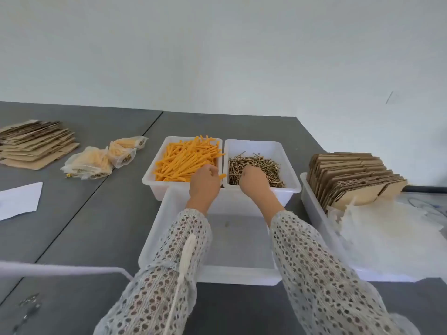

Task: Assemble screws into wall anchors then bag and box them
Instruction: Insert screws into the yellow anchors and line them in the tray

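An orange anchor (222,176), long axis pointing right, is pinched by the left hand (204,183); the right hand's (254,181) grip cannot be told, its fingers buried among the screws (256,168).

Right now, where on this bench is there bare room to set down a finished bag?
Bare grey tabletop lies left of the near tray, between it and the white sheet. The near tray's floor shows almost nothing in it. Crowded: the anchor bin and screw bin, where the left hand and right hand reach, and the right tray.
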Motion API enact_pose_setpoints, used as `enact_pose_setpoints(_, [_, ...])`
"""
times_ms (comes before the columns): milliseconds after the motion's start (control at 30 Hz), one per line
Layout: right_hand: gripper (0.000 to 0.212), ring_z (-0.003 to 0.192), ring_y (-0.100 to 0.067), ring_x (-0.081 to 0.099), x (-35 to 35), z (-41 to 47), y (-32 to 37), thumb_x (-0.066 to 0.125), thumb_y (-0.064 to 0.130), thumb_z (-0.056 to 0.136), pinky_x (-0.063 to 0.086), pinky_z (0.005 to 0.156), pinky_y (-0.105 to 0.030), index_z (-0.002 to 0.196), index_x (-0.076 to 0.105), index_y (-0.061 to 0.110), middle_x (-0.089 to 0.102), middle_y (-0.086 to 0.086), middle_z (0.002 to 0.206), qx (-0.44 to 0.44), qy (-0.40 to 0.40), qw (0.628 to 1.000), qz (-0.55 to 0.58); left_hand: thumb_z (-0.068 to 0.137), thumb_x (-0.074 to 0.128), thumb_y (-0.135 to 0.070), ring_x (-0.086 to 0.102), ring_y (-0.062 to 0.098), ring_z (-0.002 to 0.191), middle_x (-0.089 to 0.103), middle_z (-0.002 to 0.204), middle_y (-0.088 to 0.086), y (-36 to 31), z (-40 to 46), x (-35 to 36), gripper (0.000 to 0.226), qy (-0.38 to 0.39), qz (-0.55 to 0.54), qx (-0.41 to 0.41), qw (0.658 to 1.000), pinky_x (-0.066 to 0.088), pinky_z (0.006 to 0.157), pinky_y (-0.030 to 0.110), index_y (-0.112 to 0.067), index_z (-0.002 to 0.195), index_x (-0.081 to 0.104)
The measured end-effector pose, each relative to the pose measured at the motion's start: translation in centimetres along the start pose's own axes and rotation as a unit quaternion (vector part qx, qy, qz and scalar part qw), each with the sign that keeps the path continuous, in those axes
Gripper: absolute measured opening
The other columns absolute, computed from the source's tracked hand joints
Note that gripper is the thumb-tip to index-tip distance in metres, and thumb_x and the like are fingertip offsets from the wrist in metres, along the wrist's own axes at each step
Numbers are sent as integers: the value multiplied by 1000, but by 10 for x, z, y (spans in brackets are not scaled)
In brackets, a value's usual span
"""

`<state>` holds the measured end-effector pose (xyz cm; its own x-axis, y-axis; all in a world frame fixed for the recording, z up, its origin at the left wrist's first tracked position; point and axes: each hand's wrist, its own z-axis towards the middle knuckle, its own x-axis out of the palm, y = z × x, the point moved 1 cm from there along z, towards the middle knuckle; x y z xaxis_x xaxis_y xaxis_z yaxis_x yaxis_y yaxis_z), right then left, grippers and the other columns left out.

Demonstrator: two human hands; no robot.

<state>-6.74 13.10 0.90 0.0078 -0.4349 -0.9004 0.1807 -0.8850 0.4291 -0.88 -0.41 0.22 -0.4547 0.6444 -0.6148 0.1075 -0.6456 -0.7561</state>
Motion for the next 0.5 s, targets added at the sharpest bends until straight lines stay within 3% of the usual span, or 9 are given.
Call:
enact_pose_setpoints(67, [21,105,-34,58,5,2,-9,42,7,93,51,89,-42,109,56,4,60,-17,113,38,23,999,-25,99,48,-21,60,28,107,65,117,4,2,3,1,27,29,131,13,991,52,84,40,-22,118,67])
enact_pose_setpoints(133, [25,108,-34,57,8,3,-16,42,10,94,50,92,-43,113,57,4,59,-17,118,58,43,997,-32,94,54,-24,58,28,111,66,117,3,8,4,5,29,46,180,29,982,52,87,41,-26,120,67])
enact_pose_setpoints(267, [30,110,-33,55,5,15,-18,43,21,92,46,96,-45,119,53,10,60,-13,121,75,94,991,-55,93,61,-28,63,23,97,68,102,0,18,11,8,20,38,177,78,980,50,71,34,-27,111,70])
enact_pose_setpoints(400, [65,122,-34,51,7,23,-20,45,36,90,41,100,-46,148,26,16,54,-11,134,109,130,983,-69,93,65,-30,60,20,82,57,83,-5,26,21,13,8,38,132,128,982,44,61,31,-24,97,67])
enact_pose_setpoints(500, [75,117,-31,55,8,29,-23,46,39,89,46,93,-42,154,16,16,56,-8,129,110,140,982,-62,94,64,-26,56,17,82,54,85,-6,39,19,20,5,-10,103,195,975,46,62,33,-22,96,66])
